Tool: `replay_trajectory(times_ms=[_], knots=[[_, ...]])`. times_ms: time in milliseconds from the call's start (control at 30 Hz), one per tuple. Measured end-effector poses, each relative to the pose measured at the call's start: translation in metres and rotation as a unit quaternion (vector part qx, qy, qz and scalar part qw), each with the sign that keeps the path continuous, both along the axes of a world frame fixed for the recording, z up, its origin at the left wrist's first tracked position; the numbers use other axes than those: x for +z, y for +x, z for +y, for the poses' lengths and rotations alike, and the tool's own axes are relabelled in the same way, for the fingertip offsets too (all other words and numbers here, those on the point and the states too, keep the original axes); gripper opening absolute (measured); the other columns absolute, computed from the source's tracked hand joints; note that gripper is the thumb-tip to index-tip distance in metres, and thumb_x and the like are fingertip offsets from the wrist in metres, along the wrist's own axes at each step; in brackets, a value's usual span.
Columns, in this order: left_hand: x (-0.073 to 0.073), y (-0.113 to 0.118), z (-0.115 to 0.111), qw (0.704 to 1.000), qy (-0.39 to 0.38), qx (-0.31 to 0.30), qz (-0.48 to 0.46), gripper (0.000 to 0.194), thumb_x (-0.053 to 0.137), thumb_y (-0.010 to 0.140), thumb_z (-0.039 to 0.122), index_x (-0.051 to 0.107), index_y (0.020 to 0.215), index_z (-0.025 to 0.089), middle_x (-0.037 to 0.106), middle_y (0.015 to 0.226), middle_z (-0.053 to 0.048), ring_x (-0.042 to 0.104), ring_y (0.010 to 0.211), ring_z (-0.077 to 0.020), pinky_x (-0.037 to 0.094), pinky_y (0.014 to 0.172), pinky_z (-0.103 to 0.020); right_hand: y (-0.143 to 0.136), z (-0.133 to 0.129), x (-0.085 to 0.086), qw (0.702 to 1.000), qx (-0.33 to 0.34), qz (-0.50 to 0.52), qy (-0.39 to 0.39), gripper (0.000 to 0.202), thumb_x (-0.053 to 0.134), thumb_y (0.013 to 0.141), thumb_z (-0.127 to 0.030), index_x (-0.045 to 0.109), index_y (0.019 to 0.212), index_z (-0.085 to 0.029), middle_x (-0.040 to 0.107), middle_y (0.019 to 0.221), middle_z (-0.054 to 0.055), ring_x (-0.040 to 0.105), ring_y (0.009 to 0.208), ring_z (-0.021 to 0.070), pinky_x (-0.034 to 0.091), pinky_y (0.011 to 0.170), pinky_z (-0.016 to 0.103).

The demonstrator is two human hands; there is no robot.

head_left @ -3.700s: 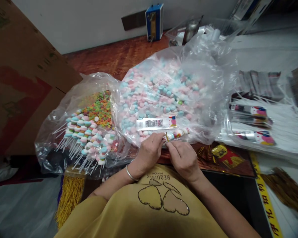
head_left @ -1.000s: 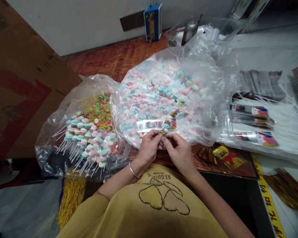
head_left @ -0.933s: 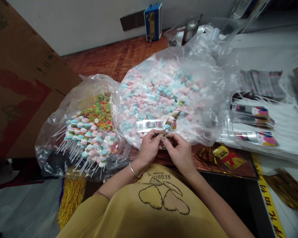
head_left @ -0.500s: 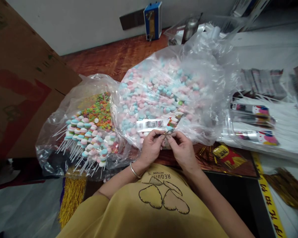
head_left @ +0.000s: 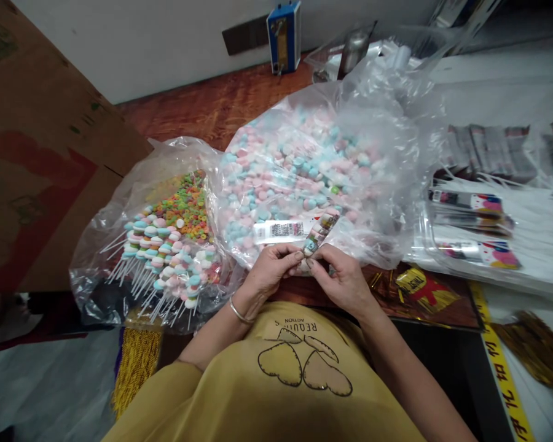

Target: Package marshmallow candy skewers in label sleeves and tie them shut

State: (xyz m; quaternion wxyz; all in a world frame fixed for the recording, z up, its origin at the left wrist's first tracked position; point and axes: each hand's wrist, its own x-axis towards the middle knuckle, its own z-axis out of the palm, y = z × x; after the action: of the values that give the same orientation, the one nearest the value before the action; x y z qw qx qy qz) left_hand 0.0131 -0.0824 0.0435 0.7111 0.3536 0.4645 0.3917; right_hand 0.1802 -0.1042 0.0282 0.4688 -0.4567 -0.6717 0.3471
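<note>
A wrapped candy skewer point(head_left: 321, 233) points up and to the right between my hands, in a clear sleeve. My left hand point(head_left: 276, 267) pinches its lower end. My right hand point(head_left: 338, 276) has thumb and finger closed at the same end, close to the left fingertips. Behind them lies a large clear bag of pink, blue and white candies point(head_left: 286, 166), with a white barcode label point(head_left: 281, 231) on it. On the left, an open bag holds small colourful rings point(head_left: 182, 202) and a pile of candy skewers point(head_left: 159, 245) on white sticks.
At the right are printed sleeves point(head_left: 479, 253) and white sticks point(head_left: 529, 215). Gold twist ties point(head_left: 424, 288) lie at the table's front edge. A cardboard box point(head_left: 50, 153) stands left; a blue device point(head_left: 284, 38) is at the back.
The skewer has turned a little between my fingers. My left hand has shifted slightly left and down, and my right hand slightly right.
</note>
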Motion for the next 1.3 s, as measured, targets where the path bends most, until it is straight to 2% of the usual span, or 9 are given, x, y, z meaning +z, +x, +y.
replay_trajectory(times_ms=[267, 467, 667, 767, 867, 1000, 1133, 1233, 1300], knots=[[-0.008, 0.013, -0.004, 0.991, -0.008, 0.122, -0.045, 0.042, 0.095, 0.056, 0.042, 0.069, 0.073, 0.013, 0.056, 0.055, 0.005, 0.043, 0.046, -0.0029, 0.03, 0.044, -0.015, -0.015, -0.002, -0.011, 0.989, -0.079, 0.096, -0.075, 0.01, 0.066, 0.093, -0.03, 0.07, 0.089, -0.022, 0.072, 0.086, 0.002, 0.066, 0.08, 0.019, 0.052, 0.076, 0.032], [-0.01, 0.017, -0.005, 0.988, 0.012, 0.148, -0.05, 0.04, 0.095, 0.058, 0.042, 0.072, 0.076, 0.014, 0.058, 0.056, 0.004, 0.046, 0.047, -0.0033, 0.035, 0.045, -0.014, -0.021, -0.005, -0.004, 0.987, -0.155, 0.041, -0.002, 0.008, 0.068, 0.09, -0.024, 0.075, 0.094, -0.023, 0.069, 0.086, 0.003, 0.063, 0.08, 0.0183, 0.05, 0.073, 0.031], [-0.017, 0.018, -0.009, 0.987, 0.055, 0.152, -0.018, 0.037, 0.092, 0.064, 0.043, 0.074, 0.08, 0.015, 0.061, 0.061, 0.004, 0.047, 0.049, -0.0042, 0.037, 0.046, -0.016, -0.024, -0.006, -0.001, 0.978, -0.165, 0.098, -0.076, 0.015, 0.068, 0.089, -0.032, 0.072, 0.08, -0.021, 0.068, 0.077, 0.002, 0.059, 0.071, 0.0167, 0.047, 0.065, 0.029], [-0.023, 0.016, -0.012, 0.987, 0.08, 0.138, 0.003, 0.033, 0.089, 0.071, 0.043, 0.076, 0.086, 0.016, 0.06, 0.063, 0.004, 0.046, 0.051, -0.005, 0.039, 0.049, -0.017, -0.024, -0.002, 0.0, 0.961, -0.139, 0.188, -0.15, 0.02, 0.072, 0.083, -0.038, 0.067, 0.075, -0.021, 0.063, 0.07, 0.0, 0.054, 0.063, 0.0144, 0.044, 0.059, 0.028], [-0.024, 0.011, -0.011, 0.986, 0.131, 0.102, 0.025, 0.022, 0.082, 0.081, 0.039, 0.078, 0.09, 0.02, 0.06, 0.066, 0.004, 0.05, 0.057, -0.0075, 0.043, 0.055, -0.02, -0.023, 0.0, 0.003, 0.904, -0.072, 0.33, -0.261, 0.028, 0.079, 0.074, -0.043, 0.061, 0.076, -0.022, 0.048, 0.059, -0.007, 0.033, 0.048, 0.009, 0.03, 0.045, 0.024], [-0.013, -0.003, -0.001, 0.961, 0.27, 0.011, 0.06, 0.007, 0.079, 0.084, 0.03, 0.08, 0.081, 0.024, 0.07, 0.094, -0.004, 0.065, 0.093, -0.0174, 0.053, 0.089, -0.032, -0.02, -0.003, 0.011, 0.852, 0.053, 0.383, -0.353, 0.031, 0.08, 0.071, -0.042, 0.056, 0.076, -0.024, 0.036, 0.056, -0.01, 0.022, 0.046, 0.0081, 0.021, 0.043, 0.023], [0.019, -0.024, 0.006, 0.92, 0.372, -0.025, 0.124, 0.014, 0.072, 0.088, 0.021, 0.082, 0.094, 0.029, 0.067, 0.13, -0.008, 0.057, 0.128, -0.0248, 0.044, 0.111, -0.044, -0.011, -0.007, 0.025, 0.929, 0.047, 0.269, -0.25, 0.021, 0.073, 0.081, -0.036, 0.058, 0.074, -0.023, 0.045, 0.061, -0.005, 0.035, 0.052, 0.0111, 0.03, 0.049, 0.026], [0.051, -0.041, 0.0, 0.88, 0.447, 0.043, 0.156, 0.025, 0.066, 0.09, 0.017, 0.082, 0.103, 0.032, 0.07, 0.114, -0.007, 0.064, 0.108, -0.0211, 0.05, 0.096, -0.037, 0.005, -0.006, 0.04, 0.99, -0.068, 0.114, -0.055, 0.011, 0.069, 0.086, -0.026, 0.065, 0.075, -0.023, 0.055, 0.071, -0.001, 0.048, 0.063, 0.0148, 0.038, 0.057, 0.029], [0.068, -0.046, -0.008, 0.879, 0.447, -0.049, 0.158, 0.022, 0.066, 0.091, 0.02, 0.083, 0.101, 0.031, 0.071, 0.09, -0.006, 0.065, 0.084, -0.0186, 0.051, 0.08, -0.033, 0.016, -0.007, 0.051, 0.988, -0.14, 0.026, 0.058, 0.007, 0.069, 0.087, -0.02, 0.069, 0.083, -0.025, 0.06, 0.076, 0.001, 0.052, 0.066, 0.0163, 0.04, 0.059, 0.03]])
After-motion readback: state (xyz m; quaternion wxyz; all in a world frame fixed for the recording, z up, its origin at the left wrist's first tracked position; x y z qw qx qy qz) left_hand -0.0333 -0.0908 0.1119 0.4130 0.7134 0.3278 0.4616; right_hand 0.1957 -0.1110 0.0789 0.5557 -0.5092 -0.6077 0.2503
